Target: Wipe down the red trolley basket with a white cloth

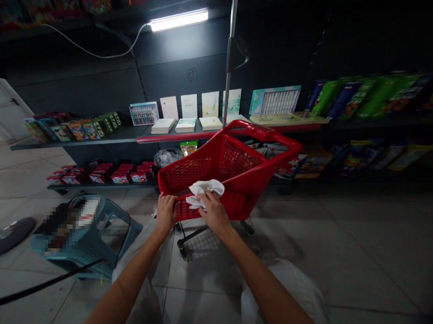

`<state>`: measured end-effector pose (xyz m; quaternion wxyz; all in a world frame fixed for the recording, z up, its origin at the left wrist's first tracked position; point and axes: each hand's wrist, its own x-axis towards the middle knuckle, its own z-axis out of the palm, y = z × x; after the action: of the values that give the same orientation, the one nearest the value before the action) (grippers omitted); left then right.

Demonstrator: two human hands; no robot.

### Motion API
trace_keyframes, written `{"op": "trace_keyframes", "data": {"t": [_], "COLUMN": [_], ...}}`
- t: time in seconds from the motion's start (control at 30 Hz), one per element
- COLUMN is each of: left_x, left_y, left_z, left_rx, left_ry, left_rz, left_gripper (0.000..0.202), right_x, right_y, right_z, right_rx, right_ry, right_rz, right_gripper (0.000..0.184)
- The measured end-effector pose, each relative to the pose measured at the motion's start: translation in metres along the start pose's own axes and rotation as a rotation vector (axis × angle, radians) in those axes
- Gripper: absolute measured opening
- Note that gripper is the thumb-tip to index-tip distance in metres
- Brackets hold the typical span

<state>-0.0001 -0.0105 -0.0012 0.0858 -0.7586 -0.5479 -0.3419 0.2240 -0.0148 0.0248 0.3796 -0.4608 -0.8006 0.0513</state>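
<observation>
A red plastic shopping cart on casters stands right in front of me, its handle on the far right side. My left hand grips the near left corner of its basket rim, fingers curled over the edge. In my right hand is a crumpled white cloth, pressed against the near rim of the basket. Part of the cloth hangs over the rim. The fingertips of my right hand are partly hidden in its folds.
Behind the cart runs a dark shelf with cards, boxes and bagged goods. A lit tube lamp hangs above it, and a metal pole rises behind the cart. At left stand a blue-grey stool and a round stand base.
</observation>
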Motion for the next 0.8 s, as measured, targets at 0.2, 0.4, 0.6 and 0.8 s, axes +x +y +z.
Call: {"op": "trace_keyframes", "data": {"t": [0.2, 0.4, 0.6, 0.8], "left_x": [-0.001, -0.003, -0.003, -0.003], "left_y": [0.002, 0.004, -0.001, 0.000], "left_z": [-0.001, 0.000, 0.004, 0.005], "left_rx": [0.002, 0.001, -0.010, -0.022], "left_ry": [-0.024, -0.014, 0.028, 0.044], "left_rz": [-0.008, -0.002, 0.021, 0.009], "left_gripper": [0.016, 0.022, 0.014, 0.016], "right_x": [-0.011, -0.016, -0.020, -0.032], "right_y": [-0.005, -0.004, 0.031, 0.111], "right_z": [0.041, 0.060, 0.026, -0.030], "right_rx": [0.011, 0.086, 0.027, 0.204], "right_ry": [-0.201, -0.258, -0.060, 0.417], "right_rz": [-0.153, -0.164, 0.020, 0.512], "right_gripper": [0.044, 0.055, 0.052, 0.033]}}
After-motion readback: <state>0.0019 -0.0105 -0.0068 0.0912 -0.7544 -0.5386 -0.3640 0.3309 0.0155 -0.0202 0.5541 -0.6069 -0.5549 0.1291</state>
